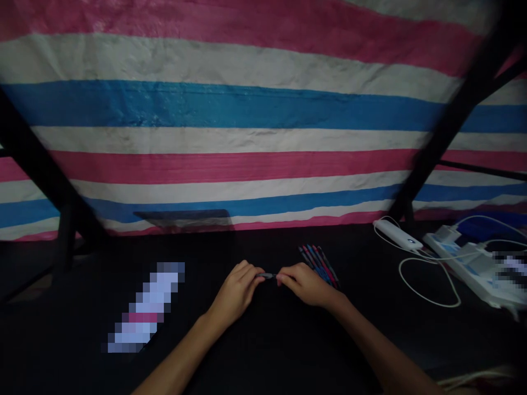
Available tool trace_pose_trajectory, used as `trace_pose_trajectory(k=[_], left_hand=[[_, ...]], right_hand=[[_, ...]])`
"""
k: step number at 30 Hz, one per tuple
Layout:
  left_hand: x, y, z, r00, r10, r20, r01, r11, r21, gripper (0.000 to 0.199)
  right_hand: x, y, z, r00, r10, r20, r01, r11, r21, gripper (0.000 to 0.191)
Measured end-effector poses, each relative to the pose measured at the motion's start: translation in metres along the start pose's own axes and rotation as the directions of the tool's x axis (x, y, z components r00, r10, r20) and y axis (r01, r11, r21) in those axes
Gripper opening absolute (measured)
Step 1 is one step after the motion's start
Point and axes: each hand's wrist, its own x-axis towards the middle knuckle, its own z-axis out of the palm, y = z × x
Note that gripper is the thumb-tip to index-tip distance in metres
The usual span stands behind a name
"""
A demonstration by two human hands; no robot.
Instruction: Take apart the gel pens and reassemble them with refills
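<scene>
Between my two hands, above the black table, is a thin grey pen [267, 275] held level. My left hand [239, 282] pinches its left end between thumb and fingers. At the other end, my right hand [303, 281] is closed on the dark tip; the fingers hide most of that part. Just behind my right hand lies a row of several pens [317, 258] in grey, red, pink and blue, side by side and partly covered by the hand.
A blurred-out bright rectangle [144, 310] lies on the left. To the right are a white power strip [465, 260], a white oblong device [397, 235] and a looping white cable [430, 304]. Black frame legs [440, 129] stand before a striped sheet [247, 104].
</scene>
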Motion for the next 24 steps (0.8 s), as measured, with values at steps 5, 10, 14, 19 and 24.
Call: trace_pose_trajectory(k=[5, 10, 14, 19, 24], left_hand=[[-0.001, -0.002, 0.001, 1.0, -0.016, -0.01, 0.017, 0.996, 0.086, 0.021], [-0.001, 0.0, 0.002, 0.993, -0.119, 0.013, 0.119, 0.993, -0.006, 0.025], [0.001, -0.003, -0.001, 0.967, -0.254, -0.028, 0.243, 0.948, -0.204, 0.018], [0.004, -0.012, -0.004, 0.877, -0.478, 0.042, 0.415, 0.713, -0.565, 0.015], [0.002, -0.021, 0.0, 0.815, -0.564, 0.135, 0.443, 0.455, -0.772, 0.018]], right_hand=[[0.0, -0.005, 0.003, 0.997, -0.062, -0.043, 0.059, 0.996, -0.061, 0.026], [-0.001, 0.0, 0.004, 0.987, -0.081, -0.142, 0.061, 0.988, -0.142, 0.021], [0.001, 0.004, 0.002, 0.968, 0.026, -0.25, -0.034, 0.999, -0.028, 0.027], [0.002, 0.005, 0.0, 0.974, 0.13, -0.185, -0.105, 0.985, 0.138, 0.039], [0.004, 0.008, 0.003, 0.974, 0.227, -0.016, -0.176, 0.798, 0.576, 0.024]])
